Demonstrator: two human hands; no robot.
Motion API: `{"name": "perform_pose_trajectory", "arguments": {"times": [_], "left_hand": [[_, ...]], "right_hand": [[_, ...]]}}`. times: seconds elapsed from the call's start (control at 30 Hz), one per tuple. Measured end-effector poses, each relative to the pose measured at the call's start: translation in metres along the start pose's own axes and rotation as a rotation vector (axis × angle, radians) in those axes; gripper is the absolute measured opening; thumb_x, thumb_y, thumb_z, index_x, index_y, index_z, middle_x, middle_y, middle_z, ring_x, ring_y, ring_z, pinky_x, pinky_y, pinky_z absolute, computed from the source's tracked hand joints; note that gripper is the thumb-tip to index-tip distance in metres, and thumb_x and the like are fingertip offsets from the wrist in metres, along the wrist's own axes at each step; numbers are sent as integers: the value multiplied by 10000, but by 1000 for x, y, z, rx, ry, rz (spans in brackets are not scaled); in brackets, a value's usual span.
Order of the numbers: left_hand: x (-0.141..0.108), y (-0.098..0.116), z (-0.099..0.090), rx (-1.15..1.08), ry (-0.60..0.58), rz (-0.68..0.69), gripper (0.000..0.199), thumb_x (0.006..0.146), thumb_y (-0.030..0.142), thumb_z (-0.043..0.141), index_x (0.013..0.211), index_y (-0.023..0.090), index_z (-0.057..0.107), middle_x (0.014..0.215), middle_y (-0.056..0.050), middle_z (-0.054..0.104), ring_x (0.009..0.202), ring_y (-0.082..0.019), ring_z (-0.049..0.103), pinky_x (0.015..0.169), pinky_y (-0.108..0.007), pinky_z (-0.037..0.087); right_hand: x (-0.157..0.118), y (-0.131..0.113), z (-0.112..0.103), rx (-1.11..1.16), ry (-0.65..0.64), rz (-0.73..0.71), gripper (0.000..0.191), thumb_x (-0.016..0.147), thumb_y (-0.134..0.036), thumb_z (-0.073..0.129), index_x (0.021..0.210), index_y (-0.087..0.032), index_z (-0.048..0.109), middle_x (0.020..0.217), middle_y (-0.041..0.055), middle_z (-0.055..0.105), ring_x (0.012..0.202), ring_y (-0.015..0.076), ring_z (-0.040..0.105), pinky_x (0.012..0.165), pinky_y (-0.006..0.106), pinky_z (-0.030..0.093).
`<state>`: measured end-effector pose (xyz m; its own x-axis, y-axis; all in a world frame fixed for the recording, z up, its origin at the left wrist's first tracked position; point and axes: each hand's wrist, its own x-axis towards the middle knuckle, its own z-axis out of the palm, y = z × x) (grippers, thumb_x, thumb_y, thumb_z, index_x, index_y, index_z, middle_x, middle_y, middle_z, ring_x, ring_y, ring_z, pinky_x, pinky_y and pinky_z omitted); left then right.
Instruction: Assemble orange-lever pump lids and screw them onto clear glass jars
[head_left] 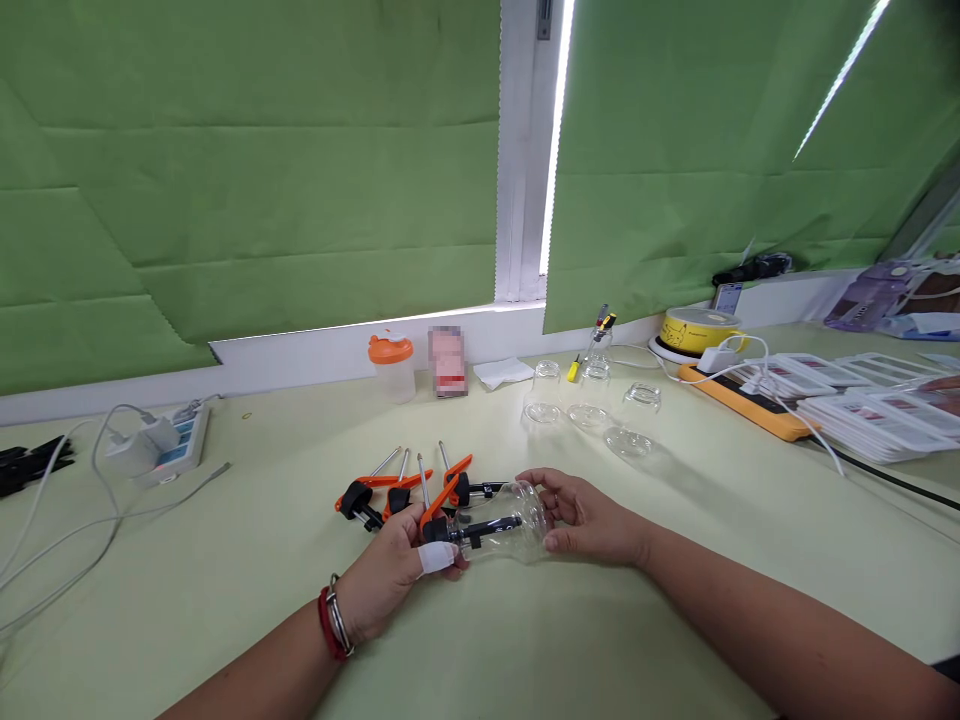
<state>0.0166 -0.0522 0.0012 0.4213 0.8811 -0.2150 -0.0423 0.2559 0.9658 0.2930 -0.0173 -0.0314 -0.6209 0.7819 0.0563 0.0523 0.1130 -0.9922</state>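
A clear glass bottle [529, 525] lies sideways between my hands, low over the table. My right hand [589, 515] curls its fingers and thumb around the broad end. At the narrow end, my left hand [397, 560], white tape on its thumb, grips a black pump head [439, 525] with an orange lever and metal spout. Its black tube reaches into the bottle; whether the head is seated on the neck, I cannot tell. Just beyond lie three similar orange-and-black pump heads [360, 495], partly overlapping. Three clear glass bottles [544, 395] stand farther back to the right.
An orange-lidded shaker cup [393, 370], a blurred pink box [448, 362] and a white tissue [502, 373] stand or lie by the wall. A power strip [184, 440] with cables is at left. An orange power strip [750, 402] and stacked white cases [877, 425] are at right.
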Motion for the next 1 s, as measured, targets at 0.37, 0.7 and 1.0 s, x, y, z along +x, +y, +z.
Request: {"name": "perform_pose_trajectory", "arguments": {"times": [0.37, 0.7, 1.0], "left_hand": [[1, 0, 0, 0, 20, -18, 426, 666, 221, 741, 1064, 177, 595, 873, -55, 674, 805, -215, 631, 771, -362, 503], [0, -1, 0, 8, 5, -11, 365, 680, 197, 723, 1020, 179, 592, 862, -47, 677, 802, -206, 630, 775, -358, 507], [1, -4, -2, 33, 5, -5, 252, 690, 202, 719, 900, 163, 585, 818, -47, 683, 781, -206, 629, 781, -357, 494]], "right_hand": [[1, -8, 7, -25, 53, -51, 567, 848, -535, 532, 1312, -223, 436, 1096, 91, 547, 869, 187, 541, 757, 339, 458], [1, -1, 0, -32, -4, -65, 693, 739, -539, 667, 1316, -226, 442, 1081, 89, 516, 900, 193, 527, 779, 344, 453], [0, -10, 3, -65, 59, 14, 567, 870, -570, 463, 1337, -258, 387, 1135, 89, 470, 708, 119, 500, 655, 297, 450]]}}
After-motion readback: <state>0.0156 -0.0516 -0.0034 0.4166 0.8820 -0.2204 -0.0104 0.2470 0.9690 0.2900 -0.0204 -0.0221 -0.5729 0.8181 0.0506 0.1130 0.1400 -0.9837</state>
